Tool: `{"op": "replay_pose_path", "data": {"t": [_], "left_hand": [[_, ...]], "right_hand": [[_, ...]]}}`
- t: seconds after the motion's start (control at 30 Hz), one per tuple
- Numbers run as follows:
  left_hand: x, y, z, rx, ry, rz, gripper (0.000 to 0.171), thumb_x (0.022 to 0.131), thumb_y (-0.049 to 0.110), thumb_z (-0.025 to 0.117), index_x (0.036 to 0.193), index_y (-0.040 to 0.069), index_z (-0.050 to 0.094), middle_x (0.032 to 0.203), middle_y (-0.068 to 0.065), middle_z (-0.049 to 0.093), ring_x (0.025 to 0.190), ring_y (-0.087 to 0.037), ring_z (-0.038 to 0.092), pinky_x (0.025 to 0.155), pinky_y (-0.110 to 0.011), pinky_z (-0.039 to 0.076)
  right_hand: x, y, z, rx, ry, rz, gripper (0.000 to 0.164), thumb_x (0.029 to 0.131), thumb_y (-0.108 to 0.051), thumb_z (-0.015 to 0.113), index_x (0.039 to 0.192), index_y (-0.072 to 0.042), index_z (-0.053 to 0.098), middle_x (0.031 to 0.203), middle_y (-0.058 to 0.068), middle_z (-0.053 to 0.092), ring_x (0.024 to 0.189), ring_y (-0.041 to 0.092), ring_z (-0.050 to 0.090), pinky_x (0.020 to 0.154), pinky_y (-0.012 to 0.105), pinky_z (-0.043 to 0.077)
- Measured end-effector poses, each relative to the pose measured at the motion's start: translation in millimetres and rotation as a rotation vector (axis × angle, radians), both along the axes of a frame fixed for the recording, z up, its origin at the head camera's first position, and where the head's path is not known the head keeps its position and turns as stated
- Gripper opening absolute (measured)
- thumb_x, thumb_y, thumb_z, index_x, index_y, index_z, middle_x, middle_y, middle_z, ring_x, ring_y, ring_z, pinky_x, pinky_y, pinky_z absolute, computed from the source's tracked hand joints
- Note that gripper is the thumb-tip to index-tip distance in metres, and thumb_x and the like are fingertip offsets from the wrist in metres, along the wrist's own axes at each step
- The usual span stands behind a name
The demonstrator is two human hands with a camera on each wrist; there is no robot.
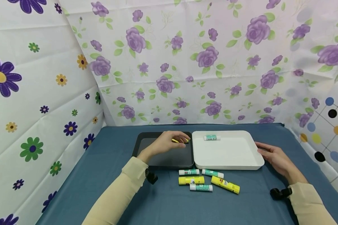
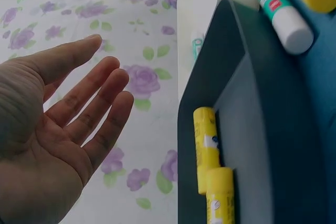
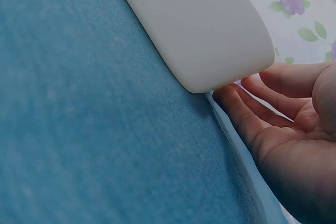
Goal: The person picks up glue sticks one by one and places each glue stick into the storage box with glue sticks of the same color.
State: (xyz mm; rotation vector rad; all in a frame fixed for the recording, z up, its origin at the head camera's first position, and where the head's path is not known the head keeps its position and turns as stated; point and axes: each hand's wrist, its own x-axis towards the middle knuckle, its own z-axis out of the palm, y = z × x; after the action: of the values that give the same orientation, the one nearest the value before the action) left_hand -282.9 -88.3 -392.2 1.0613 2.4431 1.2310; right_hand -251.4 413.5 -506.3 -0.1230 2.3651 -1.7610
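Observation:
My left hand (image 1: 167, 143) hovers above the dark grey tray (image 1: 163, 159), its fingers loosely bent and holding nothing. Two yellow glue sticks lie in that tray; the left wrist view shows one yellow glue stick (image 2: 206, 145) end to end with another yellow glue stick (image 2: 220, 198). At the right end of the white tray (image 1: 228, 154), my right hand (image 1: 277, 157) rests its fingertips against the side wall, as the right wrist view also shows. Inside the white tray, near the back, lies a white and green glue stick (image 1: 212, 137).
In front of the trays lie white and green glue sticks (image 1: 189, 172) and yellow ones (image 1: 225, 185), several in all. The trays stand side by side on a blue cloth (image 1: 163, 206). Flowered sheets (image 1: 163, 62) hang behind and at the left.

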Motion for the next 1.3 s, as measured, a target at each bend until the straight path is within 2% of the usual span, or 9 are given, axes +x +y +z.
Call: {"op": "replay_pose_path", "data": {"t": [0.13,0.37,0.7,0.9,1.1,1.3], "left_hand": [[8.6,1.2,-3.7,0.025,-0.024,-0.001,0.031,0.101,0.015,0.071,0.132,0.012,0.071,0.118,-0.005,0.073,0.106,-0.019,0.07,0.089,-0.03,0.058],[24.9,2.7,-12.2,0.044,-0.065,-0.01,0.031,0.102,0.013,0.069,0.133,0.01,0.069,0.123,-0.017,0.071,0.108,-0.017,0.069,0.094,-0.03,0.056],[46.2,2.0,-28.5,0.048,-0.07,-0.013,0.031,0.102,0.016,0.069,0.133,0.015,0.069,0.119,-0.011,0.072,0.107,-0.015,0.068,0.097,-0.034,0.055],[58.4,5.5,-35.3,0.057,-0.088,-0.03,0.036,0.102,0.017,0.07,0.137,0.01,0.067,0.12,-0.013,0.072,0.105,-0.011,0.068,0.095,-0.031,0.056],[72.3,13.0,-45.7,0.049,-0.119,-0.058,0.035,0.101,0.013,0.071,0.135,0.012,0.068,0.12,-0.013,0.071,0.102,-0.007,0.067,0.09,-0.027,0.056],[84.5,16.8,-51.3,0.052,-0.143,-0.068,0.037,0.1,0.011,0.072,0.136,0.016,0.069,0.124,-0.012,0.071,0.111,-0.023,0.068,0.092,-0.027,0.056]], "right_hand": [[-1.3,-0.4,-0.6,0.007,0.005,0.006,0.074,0.11,-0.035,0.055,0.164,0.002,0.02,0.166,0.034,0.018,0.113,-0.018,0.046,0.091,0.01,0.048],[-1.0,-0.5,-1.1,0.004,0.005,0.004,0.073,0.111,-0.034,0.054,0.164,0.002,0.02,0.166,0.033,0.017,0.113,-0.018,0.047,0.09,0.01,0.048],[0.4,-2.1,-0.4,-0.003,0.004,0.003,0.073,0.111,-0.034,0.054,0.164,0.002,0.02,0.167,0.033,0.016,0.113,-0.018,0.049,0.091,0.01,0.048],[0.3,-0.5,-0.4,0.002,0.013,0.008,0.073,0.111,-0.034,0.054,0.164,0.003,0.02,0.166,0.034,0.016,0.113,-0.019,0.048,0.09,0.01,0.048],[0.7,-1.1,0.3,0.01,0.006,0.001,0.075,0.11,-0.036,0.054,0.164,0.002,0.02,0.167,0.033,0.017,0.115,-0.017,0.046,0.091,0.01,0.048],[1.5,-1.0,0.2,-0.003,0.005,0.005,0.076,0.11,-0.038,0.055,0.164,0.002,0.02,0.167,0.033,0.016,0.113,-0.02,0.047,0.092,0.01,0.048]]}}
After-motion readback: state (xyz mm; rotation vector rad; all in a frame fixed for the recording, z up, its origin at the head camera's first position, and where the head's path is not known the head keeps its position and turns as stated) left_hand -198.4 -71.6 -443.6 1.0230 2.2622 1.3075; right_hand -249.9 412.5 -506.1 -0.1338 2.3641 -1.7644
